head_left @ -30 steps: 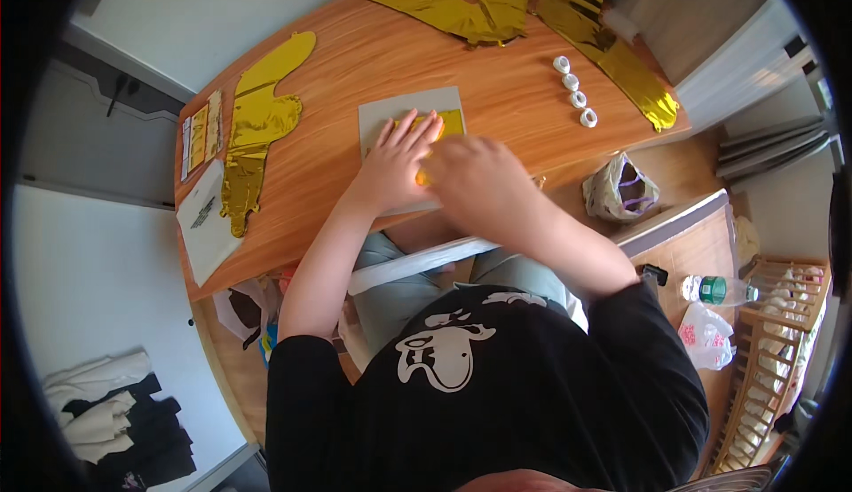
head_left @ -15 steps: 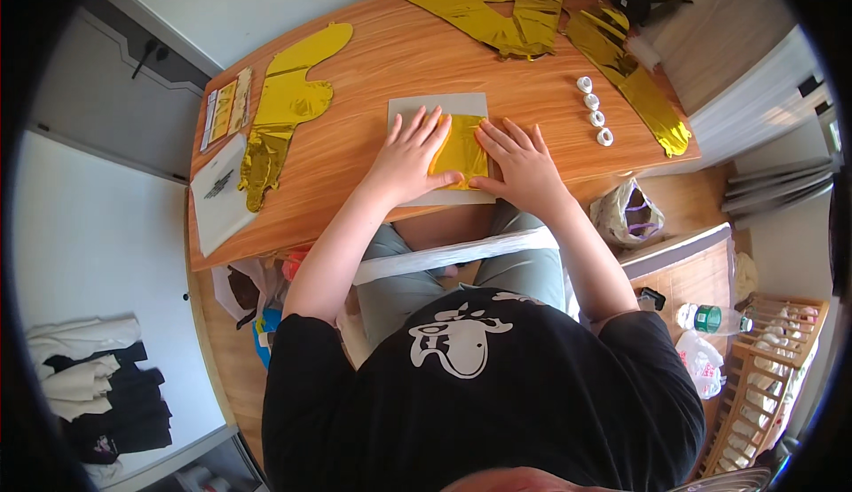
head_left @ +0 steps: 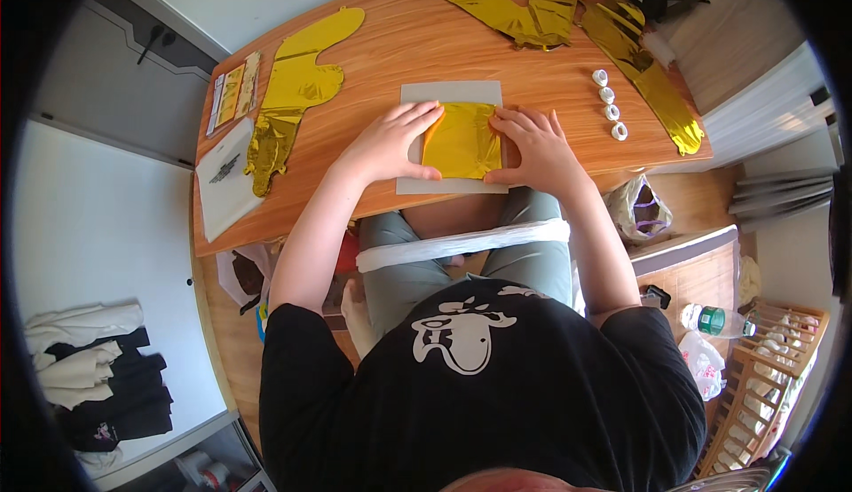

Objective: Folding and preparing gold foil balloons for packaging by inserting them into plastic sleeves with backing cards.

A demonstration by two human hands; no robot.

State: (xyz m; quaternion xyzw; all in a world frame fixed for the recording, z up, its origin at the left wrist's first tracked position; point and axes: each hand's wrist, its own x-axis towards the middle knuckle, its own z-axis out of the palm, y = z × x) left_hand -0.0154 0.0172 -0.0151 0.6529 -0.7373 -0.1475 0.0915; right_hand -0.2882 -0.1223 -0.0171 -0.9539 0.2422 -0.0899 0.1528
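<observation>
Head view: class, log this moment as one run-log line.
left hand: flat on gold foil sheet | right hand: flat on its other edge | foil: on grey board | board: on wooden table

Bright daylight | soft shadows | foil glare | sharp | fisheye-bent, dark rim

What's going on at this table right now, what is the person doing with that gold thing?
A person seated at a wooden table presses a folded piece of gold foil flat on a grey board. The left hand lies spread on the foil's left edge, the right hand on its right edge. More flattened gold foil shapes lie farther out on the table, and four small white rolls sit in a row to the right.
</observation>
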